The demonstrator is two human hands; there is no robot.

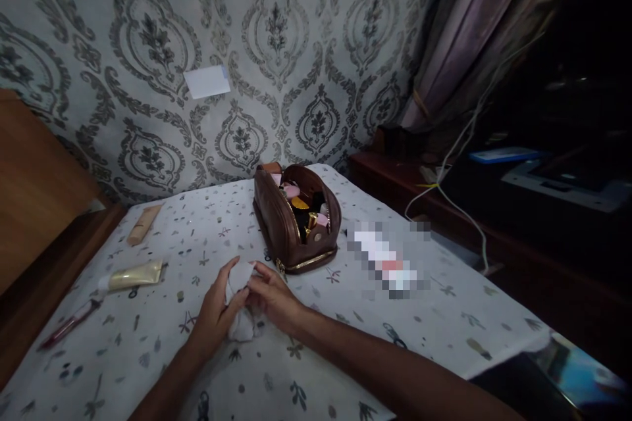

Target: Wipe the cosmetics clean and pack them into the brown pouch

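Observation:
Both hands hold a crumpled white cloth (241, 325) just above the table, in front of the bag. My left hand (217, 302) wraps its left side, with the thumb pressed across it. The fingers of my right hand (274, 296) pinch its upper right edge. Part of the cloth hangs down below the hands. Right behind them stands a brown toiletry bag (281, 230), unzipped at the top. Inside it are pink, gold and black items, too small to name exactly.
At the left of the patterned tablecloth (187, 243) lie a beige tube (144, 225), a gold tube with a white cap (135, 275) and a slim reddish tube (70, 325). A pixelated object (382, 260) lies right of the bag. White cables (474, 118) hang at the right.

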